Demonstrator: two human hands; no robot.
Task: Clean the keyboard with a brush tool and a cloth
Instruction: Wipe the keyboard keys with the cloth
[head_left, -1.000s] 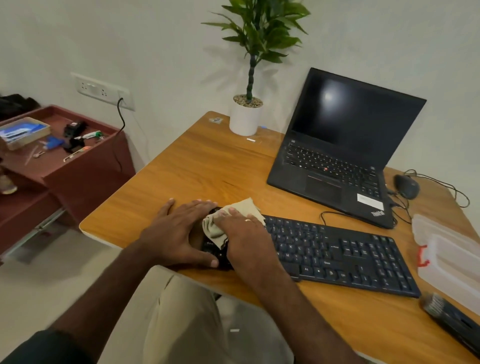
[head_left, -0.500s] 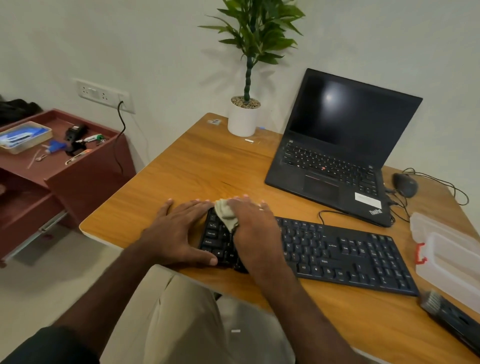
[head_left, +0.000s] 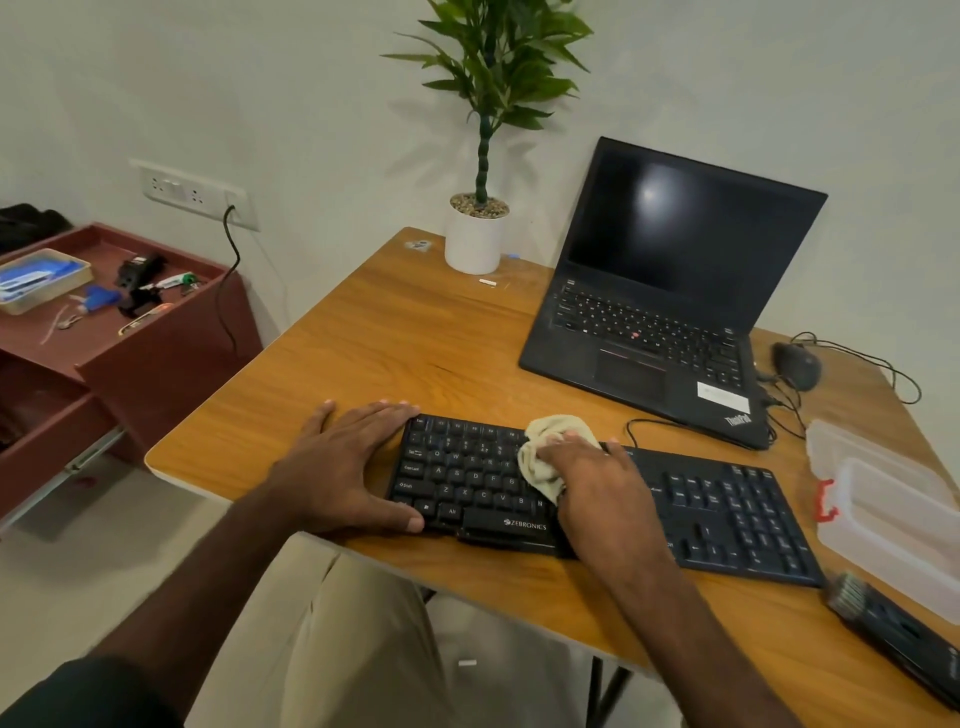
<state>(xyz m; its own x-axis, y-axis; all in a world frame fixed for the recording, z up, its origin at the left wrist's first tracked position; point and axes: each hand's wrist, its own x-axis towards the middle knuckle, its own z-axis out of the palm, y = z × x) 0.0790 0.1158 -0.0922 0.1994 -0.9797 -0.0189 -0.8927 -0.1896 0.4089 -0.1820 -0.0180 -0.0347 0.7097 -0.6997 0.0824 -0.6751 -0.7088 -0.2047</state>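
A black keyboard (head_left: 727, 512) lies along the near edge of the wooden table (head_left: 395, 343). My right hand (head_left: 602, 483) holds a bunched beige cloth (head_left: 543, 457) and presses it onto the keys near the keyboard's middle. My left hand (head_left: 343, 462) lies flat on the table with straight fingers, its fingertips and thumb against the keyboard's left end. A black brush tool (head_left: 893, 629) with grey bristles rests on the table at the near right corner, away from both hands.
An open black laptop (head_left: 660, 312) stands behind the keyboard, a mouse (head_left: 795, 364) and cables to its right. A clear plastic box (head_left: 883, 509) lies at the right edge. A potted plant (head_left: 475, 234) stands at the back. A red cabinet (head_left: 104, 332) is on the left.
My right hand has slid the cloth to the right, from the keyboard's left end toward its middle, uncovering the left keys. My left hand has stayed at the keyboard's left end.
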